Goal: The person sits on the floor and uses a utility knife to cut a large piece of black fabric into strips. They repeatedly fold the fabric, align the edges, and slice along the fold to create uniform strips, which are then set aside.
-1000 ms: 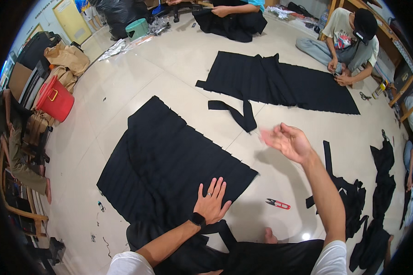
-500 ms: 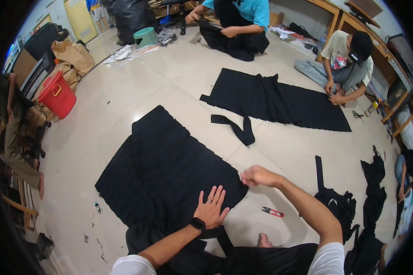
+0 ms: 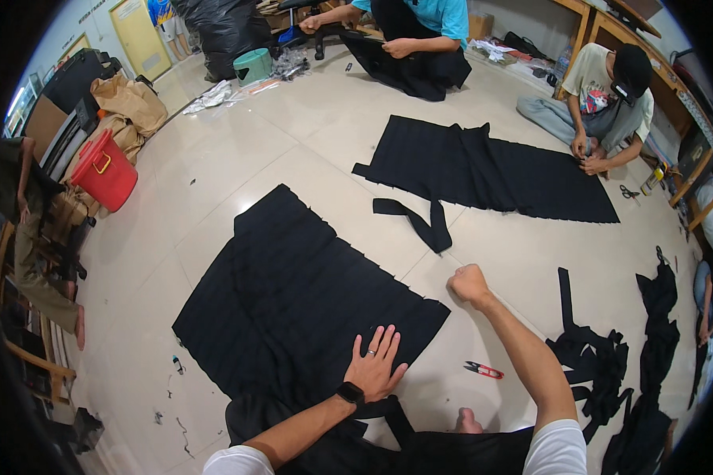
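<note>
A large piece of black fabric [image 3: 301, 293] lies on the tiled floor in front of me, its right edge frayed with short threads. My left hand [image 3: 376, 364] rests flat on it near the lower right, fingers stretched out, a ring and a dark watch on that arm. Just beyond the fabric's right corner, my right hand [image 3: 469, 283] is closed above the floor; whatever its fingers hold, if anything, is hidden. Red-handled thread snips [image 3: 484, 370] lie on the floor below my right hand, left of that forearm.
Another black fabric piece [image 3: 491, 170] lies farther off, where a seated person [image 3: 610, 103] works at its end. A loose black strip [image 3: 424, 226] lies between. Black scraps [image 3: 590, 356] are heaped at right. A red bucket [image 3: 107, 174] stands left. Another person [image 3: 420, 39] handles black cloth at the back.
My right hand has moved away from the fabric's right corner, up and to the right. That corner now lies spread out to a point. My left hand stays flat on the fabric.
</note>
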The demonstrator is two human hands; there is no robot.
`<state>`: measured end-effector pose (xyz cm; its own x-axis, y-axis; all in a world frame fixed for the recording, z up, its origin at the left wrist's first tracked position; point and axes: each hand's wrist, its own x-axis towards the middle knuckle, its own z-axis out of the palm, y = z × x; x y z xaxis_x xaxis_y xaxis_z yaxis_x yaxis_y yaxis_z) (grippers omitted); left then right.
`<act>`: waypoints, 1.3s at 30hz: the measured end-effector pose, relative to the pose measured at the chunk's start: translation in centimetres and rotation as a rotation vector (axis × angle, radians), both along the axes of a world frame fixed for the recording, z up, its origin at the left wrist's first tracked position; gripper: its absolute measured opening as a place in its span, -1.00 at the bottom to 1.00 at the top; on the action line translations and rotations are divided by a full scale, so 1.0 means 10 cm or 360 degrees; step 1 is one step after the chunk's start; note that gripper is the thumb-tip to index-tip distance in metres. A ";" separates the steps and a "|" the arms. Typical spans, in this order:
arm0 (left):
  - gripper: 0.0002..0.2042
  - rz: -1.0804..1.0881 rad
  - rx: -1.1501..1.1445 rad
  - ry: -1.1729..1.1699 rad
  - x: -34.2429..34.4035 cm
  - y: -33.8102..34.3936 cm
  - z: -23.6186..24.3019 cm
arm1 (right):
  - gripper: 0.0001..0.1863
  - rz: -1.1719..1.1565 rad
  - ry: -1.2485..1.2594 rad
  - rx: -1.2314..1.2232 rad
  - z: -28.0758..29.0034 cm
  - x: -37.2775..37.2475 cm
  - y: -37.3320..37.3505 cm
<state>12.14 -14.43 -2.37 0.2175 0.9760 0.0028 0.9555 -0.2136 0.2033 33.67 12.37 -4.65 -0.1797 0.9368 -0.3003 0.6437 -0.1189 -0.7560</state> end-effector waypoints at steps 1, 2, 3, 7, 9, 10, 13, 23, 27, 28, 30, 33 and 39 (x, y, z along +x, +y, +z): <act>-0.28 -0.0002 -0.0009 -0.0012 0.01 0.00 -0.01 | -0.85 -0.0030 -0.0015 0.0032 -0.03 0.05 0.05; -0.28 -0.0006 -0.0018 -0.0026 0.02 0.01 -0.01 | -0.85 -0.0062 -0.0031 0.0065 -0.06 0.10 0.10; -0.28 -0.0001 -0.0022 -0.0029 0.01 0.02 0.00 | -0.86 -0.0085 0.0023 0.0090 -0.05 0.11 0.13; -0.28 0.0014 -0.0057 -0.0015 -0.02 -0.01 0.01 | -0.75 -0.0258 0.0322 -0.0013 0.09 0.15 0.28; -0.28 0.0005 -0.0045 -0.0015 -0.01 -0.01 0.01 | -0.75 -0.0365 0.0453 -0.0095 0.17 0.20 0.40; -0.28 0.0002 -0.0047 -0.0027 0.00 0.01 0.00 | -0.75 -0.0413 0.0488 -0.0097 0.19 0.28 0.48; -0.29 0.0006 -0.0056 -0.0033 0.02 0.02 0.01 | -0.79 -0.0496 0.0446 -0.0035 0.24 0.41 0.69; -0.30 0.0008 -0.0060 0.0018 0.01 0.01 0.03 | -0.87 -0.0729 0.0475 0.0058 0.41 0.96 1.22; -0.28 -0.0030 -0.0067 -0.0003 0.04 0.05 0.03 | -0.87 -0.0798 0.1074 -0.0080 0.51 1.12 1.21; -0.28 -0.0031 -0.0062 -0.0001 0.06 0.05 0.03 | -0.85 -0.0715 0.1522 -0.0209 0.54 1.10 1.12; -0.29 -0.0021 -0.0076 0.0004 0.04 0.05 0.05 | -0.78 -0.0683 0.2125 -0.0186 0.66 0.90 0.91; -0.29 0.0038 -0.0110 -0.0063 0.00 0.00 -0.01 | -0.48 -0.0348 0.1780 0.0241 1.06 0.08 0.25; -0.30 0.0012 -0.0025 -0.0064 0.05 -0.03 0.00 | -0.44 0.1284 0.0002 -0.0284 1.09 0.42 -0.17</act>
